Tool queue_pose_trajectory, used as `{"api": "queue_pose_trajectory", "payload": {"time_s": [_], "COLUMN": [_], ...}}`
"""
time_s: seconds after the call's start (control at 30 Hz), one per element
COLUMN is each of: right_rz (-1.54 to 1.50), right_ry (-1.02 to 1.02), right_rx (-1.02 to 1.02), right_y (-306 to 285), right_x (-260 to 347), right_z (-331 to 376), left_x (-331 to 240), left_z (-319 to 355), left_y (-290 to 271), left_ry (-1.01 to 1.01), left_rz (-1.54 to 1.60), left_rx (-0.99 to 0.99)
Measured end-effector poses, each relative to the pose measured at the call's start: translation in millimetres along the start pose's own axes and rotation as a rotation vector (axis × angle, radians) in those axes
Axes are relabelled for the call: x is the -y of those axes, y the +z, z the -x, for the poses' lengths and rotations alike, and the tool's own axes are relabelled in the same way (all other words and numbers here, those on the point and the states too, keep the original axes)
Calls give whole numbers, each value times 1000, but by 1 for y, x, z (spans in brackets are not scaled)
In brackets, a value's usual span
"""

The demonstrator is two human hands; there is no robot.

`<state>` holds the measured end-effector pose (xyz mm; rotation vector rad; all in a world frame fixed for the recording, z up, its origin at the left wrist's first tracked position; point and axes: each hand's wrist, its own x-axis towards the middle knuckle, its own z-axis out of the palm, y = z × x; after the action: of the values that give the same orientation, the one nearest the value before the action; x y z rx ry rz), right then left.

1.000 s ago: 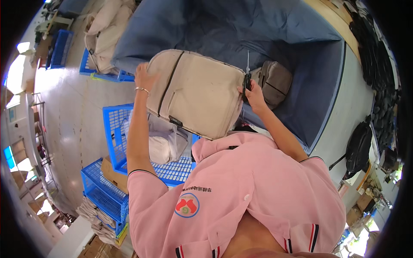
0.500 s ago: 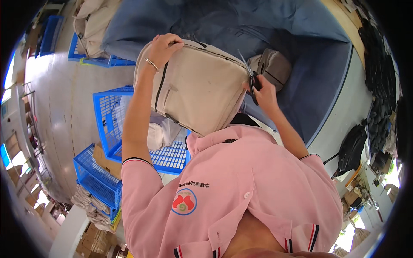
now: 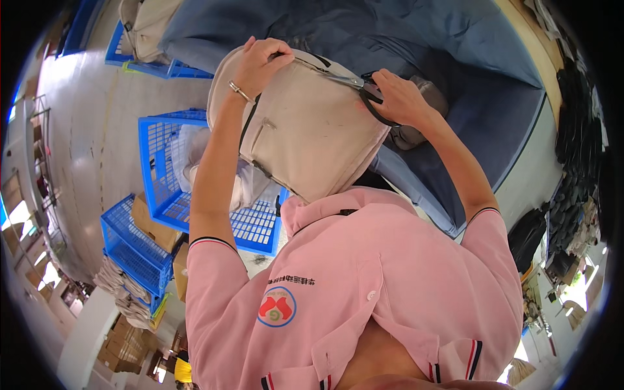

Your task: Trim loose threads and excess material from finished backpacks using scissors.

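The left hand [image 3: 263, 60] grips the top edge of a beige fabric backpack [image 3: 305, 127]; the right hand [image 3: 398, 99] is curled round black-handled scissors [image 3: 364, 90] at that edge.

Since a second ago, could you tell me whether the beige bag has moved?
Yes. The beige bag has been lifted off the blue table cover toward the person's chest, the left hand gripping its top edge and the right hand holding scissors there.

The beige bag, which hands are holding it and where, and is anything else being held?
The left hand grips the beige bag at its top edge. The right hand holds scissors by their black handles, blades at the bag's top.
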<state>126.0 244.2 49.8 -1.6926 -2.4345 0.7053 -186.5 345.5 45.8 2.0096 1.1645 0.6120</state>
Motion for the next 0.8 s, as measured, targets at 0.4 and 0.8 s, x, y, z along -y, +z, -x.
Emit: {"api": "queue_pose_trajectory", "payload": {"time_s": [0.4,0.8], "right_rz": [-39,65], "right_ry": [33,-36], "right_rx": [-34,-100], "right_y": [18,20], "right_x": [5,5], "right_z": [3,-16], "left_x": [4,17], "left_z": [-3,-1], "left_y": [1,7], "left_ry": [-32,-72], "left_rz": [42,37], "left_rx": [6,39]}}
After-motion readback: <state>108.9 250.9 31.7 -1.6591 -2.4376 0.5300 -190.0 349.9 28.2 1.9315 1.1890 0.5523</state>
